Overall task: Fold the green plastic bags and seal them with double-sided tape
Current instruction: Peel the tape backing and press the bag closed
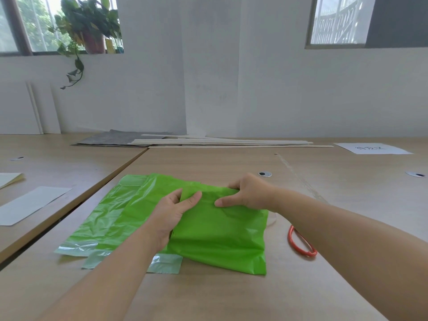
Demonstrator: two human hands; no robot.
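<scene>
Left hand (172, 212), right hand (247, 193) on three green bags (220, 232)

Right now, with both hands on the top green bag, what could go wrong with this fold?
1. The top green bag lies on lower bags of the same slick plastic; the left hand and right hand pinching it could drag one along.
2. Its surface is wrinkled, so the fold may come out crooked or spring open.
3. The right forearm passes over a red loop handle and might knock it.
</scene>
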